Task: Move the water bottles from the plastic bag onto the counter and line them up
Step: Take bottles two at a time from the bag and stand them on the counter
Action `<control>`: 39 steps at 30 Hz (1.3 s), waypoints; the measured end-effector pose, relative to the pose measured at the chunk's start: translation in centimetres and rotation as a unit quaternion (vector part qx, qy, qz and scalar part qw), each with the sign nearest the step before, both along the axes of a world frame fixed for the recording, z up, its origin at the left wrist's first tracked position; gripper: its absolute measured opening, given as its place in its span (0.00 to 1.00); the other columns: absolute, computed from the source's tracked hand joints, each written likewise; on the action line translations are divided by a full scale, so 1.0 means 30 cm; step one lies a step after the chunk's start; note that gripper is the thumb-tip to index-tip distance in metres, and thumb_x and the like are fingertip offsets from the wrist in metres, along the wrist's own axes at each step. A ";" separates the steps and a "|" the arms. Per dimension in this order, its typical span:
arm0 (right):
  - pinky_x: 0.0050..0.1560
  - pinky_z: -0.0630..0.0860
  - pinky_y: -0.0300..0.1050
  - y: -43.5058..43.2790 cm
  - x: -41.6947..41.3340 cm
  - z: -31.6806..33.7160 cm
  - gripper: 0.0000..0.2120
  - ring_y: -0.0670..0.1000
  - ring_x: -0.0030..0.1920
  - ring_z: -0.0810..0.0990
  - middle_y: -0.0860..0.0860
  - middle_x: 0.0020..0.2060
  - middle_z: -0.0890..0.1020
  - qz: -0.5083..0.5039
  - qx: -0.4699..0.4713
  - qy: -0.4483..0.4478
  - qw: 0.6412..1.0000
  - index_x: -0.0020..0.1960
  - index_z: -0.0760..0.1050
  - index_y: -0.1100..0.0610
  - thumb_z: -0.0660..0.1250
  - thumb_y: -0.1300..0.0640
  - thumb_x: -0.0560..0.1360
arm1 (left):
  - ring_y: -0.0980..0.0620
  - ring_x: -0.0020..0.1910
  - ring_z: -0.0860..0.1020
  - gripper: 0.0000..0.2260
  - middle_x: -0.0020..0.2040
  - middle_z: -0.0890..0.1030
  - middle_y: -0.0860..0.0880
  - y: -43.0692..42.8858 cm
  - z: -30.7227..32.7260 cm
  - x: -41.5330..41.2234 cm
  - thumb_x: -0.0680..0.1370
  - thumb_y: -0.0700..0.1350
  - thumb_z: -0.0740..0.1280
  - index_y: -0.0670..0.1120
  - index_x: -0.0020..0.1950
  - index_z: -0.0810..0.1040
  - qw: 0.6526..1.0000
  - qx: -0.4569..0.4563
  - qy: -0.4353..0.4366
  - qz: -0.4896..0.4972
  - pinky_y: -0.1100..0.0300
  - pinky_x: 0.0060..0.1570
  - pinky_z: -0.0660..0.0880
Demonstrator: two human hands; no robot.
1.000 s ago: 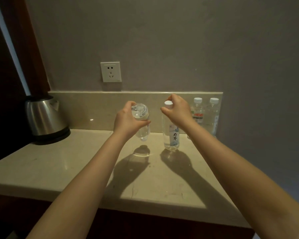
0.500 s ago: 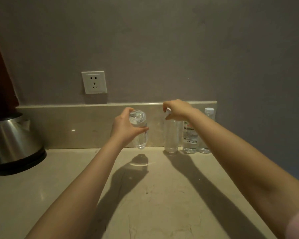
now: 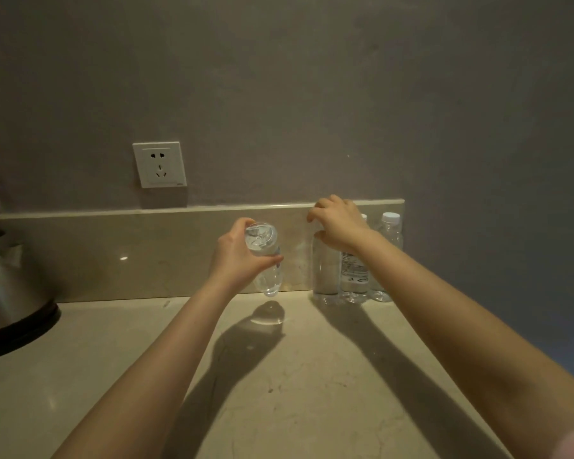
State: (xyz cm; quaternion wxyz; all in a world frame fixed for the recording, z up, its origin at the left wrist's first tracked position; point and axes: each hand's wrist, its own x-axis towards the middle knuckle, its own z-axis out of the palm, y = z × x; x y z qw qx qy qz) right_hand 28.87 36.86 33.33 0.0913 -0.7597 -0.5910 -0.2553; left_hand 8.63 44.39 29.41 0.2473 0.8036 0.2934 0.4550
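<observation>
My left hand (image 3: 236, 256) grips a clear water bottle (image 3: 266, 260) and holds it tilted just above the beige counter (image 3: 279, 392), its base towards me. My right hand (image 3: 340, 225) is closed over the top of a second bottle (image 3: 325, 276), which stands upright against the backsplash; its cap is hidden under my fingers. Right of it stand two more capped bottles, one labelled (image 3: 354, 276) and one at the end (image 3: 390, 233), touching side by side in a row. The plastic bag is out of view.
A steel kettle (image 3: 7, 286) on a dark base sits at the far left of the counter. A white wall socket (image 3: 159, 164) is above the low stone backsplash (image 3: 146, 253). The counter ends just right of the bottle row.
My right hand has carried its bottle back to the backsplash and set it beside the two standing bottles. My left hand moved forward with its bottle, still off the counter. The view shifted closer.
</observation>
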 end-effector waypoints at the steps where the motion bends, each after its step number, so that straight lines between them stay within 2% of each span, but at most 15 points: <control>1: 0.63 0.64 0.50 -0.001 -0.023 -0.017 0.17 0.54 0.65 0.69 0.50 0.62 0.75 0.025 0.031 -0.011 0.999 0.63 0.74 0.51 0.68 0.54 0.74 | 0.48 0.54 0.78 0.33 0.56 0.78 0.47 0.000 0.003 0.003 0.60 0.48 0.81 0.47 0.61 0.72 1.000 -0.001 -0.003 -0.001 0.52 0.56 0.77; 3: 0.60 0.68 0.49 -0.006 -0.079 -0.059 0.15 0.54 0.62 0.72 0.51 0.59 0.77 0.090 0.108 0.036 0.989 0.60 0.76 0.55 0.67 0.55 0.74 | 0.50 0.52 0.78 0.32 0.56 0.78 0.47 -0.004 0.018 0.002 0.60 0.46 0.81 0.46 0.61 0.73 1.000 0.001 -0.017 -0.008 0.58 0.54 0.75; 7: 0.55 0.75 0.46 -0.010 -0.209 -0.148 0.14 0.49 0.54 0.77 0.53 0.57 0.79 0.163 0.173 0.335 0.912 0.62 0.74 0.58 0.61 0.54 0.79 | 0.53 0.51 0.75 0.30 0.52 0.77 0.51 -0.024 0.069 -0.043 0.61 0.42 0.81 0.45 0.59 0.73 0.996 0.040 -0.055 -0.053 0.64 0.51 0.71; 10: 0.56 0.75 0.50 0.007 -0.263 -0.214 0.21 0.54 0.56 0.76 0.57 0.62 0.75 0.136 0.151 0.640 0.741 0.68 0.67 0.58 0.53 0.46 0.82 | 0.56 0.48 0.75 0.29 0.51 0.77 0.51 -0.037 0.091 -0.082 0.62 0.44 0.81 0.44 0.59 0.72 0.988 0.113 -0.076 -0.079 0.65 0.50 0.72; 14: 0.53 0.79 0.53 0.073 -0.293 -0.220 0.31 0.60 0.54 0.79 0.61 0.59 0.77 0.201 0.064 0.885 0.414 0.65 0.71 0.58 0.49 0.35 0.78 | 0.53 0.48 0.78 0.30 0.52 0.79 0.48 -0.060 0.076 -0.127 0.63 0.50 0.79 0.43 0.59 0.72 0.965 0.210 -0.078 -0.138 0.63 0.49 0.75; 15: 0.50 0.80 0.51 0.087 -0.294 -0.203 0.30 0.57 0.50 0.81 0.59 0.55 0.81 0.221 0.056 0.902 0.367 0.62 0.75 0.58 0.51 0.35 0.78 | 0.53 0.48 0.78 0.29 0.52 0.79 0.48 -0.066 0.064 -0.134 0.63 0.49 0.78 0.44 0.60 0.72 0.958 0.233 -0.063 -0.154 0.62 0.49 0.75; 17: 0.45 0.80 0.49 0.109 -0.302 -0.168 0.24 0.54 0.45 0.83 0.55 0.45 0.84 0.246 0.039 0.907 0.341 0.53 0.78 0.58 0.56 0.39 0.79 | 0.53 0.51 0.78 0.29 0.55 0.79 0.49 -0.078 0.039 -0.150 0.64 0.45 0.78 0.49 0.61 0.70 0.949 0.269 -0.012 -0.165 0.58 0.51 0.76; 21: 0.38 0.77 0.45 0.120 -0.313 -0.119 0.13 0.51 0.34 0.81 0.52 0.31 0.81 0.244 0.060 0.893 0.374 0.42 0.75 0.57 0.61 0.48 0.77 | 0.49 0.64 0.73 0.30 0.65 0.74 0.48 -0.091 -0.014 -0.184 0.67 0.48 0.75 0.53 0.65 0.67 0.937 0.308 0.051 -0.155 0.50 0.61 0.73; 24: 0.37 0.78 0.44 0.130 -0.303 -0.084 0.08 0.50 0.32 0.80 0.52 0.33 0.80 0.250 0.146 0.865 0.410 0.47 0.74 0.59 0.64 0.54 0.75 | 0.54 0.70 0.64 0.37 0.73 0.61 0.54 -0.109 -0.025 -0.224 0.66 0.60 0.72 0.60 0.70 0.57 0.976 0.126 0.061 -0.165 0.58 0.67 0.65; 28: 0.35 0.79 0.44 0.096 -0.316 -0.056 0.09 0.52 0.35 0.77 0.54 0.38 0.74 0.331 0.182 0.816 0.438 0.53 0.68 0.57 0.64 0.63 0.75 | 0.52 0.55 0.77 0.32 0.66 0.73 0.46 -0.090 0.004 -0.220 0.73 0.60 0.67 0.47 0.71 0.63 0.946 -0.265 0.048 -0.184 0.58 0.46 0.78; 30: 0.42 0.80 0.47 0.065 -0.338 -0.050 0.13 0.53 0.41 0.78 0.55 0.42 0.76 0.362 0.159 0.777 0.490 0.56 0.69 0.56 0.65 0.62 0.72 | 0.47 0.51 0.82 0.25 0.59 0.80 0.43 -0.082 0.001 -0.200 0.74 0.53 0.69 0.44 0.66 0.69 0.913 -0.331 0.100 -0.217 0.52 0.47 0.80; 33: 0.45 0.81 0.47 0.032 -0.351 -0.026 0.19 0.52 0.45 0.79 0.57 0.48 0.75 0.357 0.140 0.731 0.565 0.60 0.69 0.57 0.67 0.61 0.70 | 0.48 0.45 0.83 0.20 0.51 0.82 0.45 -0.086 -0.037 -0.158 0.72 0.45 0.74 0.43 0.61 0.71 0.926 -0.306 0.087 -0.204 0.58 0.42 0.79; 35: 0.47 0.79 0.45 0.014 -0.344 0.001 0.14 0.50 0.44 0.78 0.54 0.47 0.75 0.314 0.168 0.657 0.665 0.59 0.71 0.56 0.68 0.60 0.74 | 0.49 0.46 0.82 0.21 0.50 0.81 0.46 -0.081 -0.066 -0.127 0.69 0.43 0.76 0.44 0.57 0.71 0.948 -0.264 0.064 -0.164 0.56 0.46 0.80; 37: 0.45 0.74 0.43 -0.010 -0.324 0.023 0.09 0.46 0.43 0.75 0.49 0.45 0.76 0.241 0.181 0.488 0.819 0.54 0.72 0.53 0.68 0.53 0.76 | 0.50 0.49 0.81 0.23 0.51 0.81 0.47 -0.065 -0.093 -0.100 0.66 0.44 0.78 0.46 0.56 0.70 0.967 -0.218 0.059 -0.116 0.51 0.50 0.79; 39: 0.43 0.71 0.42 -0.026 -0.291 0.034 0.11 0.46 0.42 0.74 0.48 0.45 0.77 0.186 0.154 0.342 0.908 0.52 0.72 0.53 0.67 0.47 0.75 | 0.50 0.50 0.80 0.24 0.51 0.81 0.48 -0.055 -0.118 -0.077 0.65 0.46 0.78 0.48 0.56 0.70 0.977 -0.186 0.059 -0.089 0.50 0.49 0.79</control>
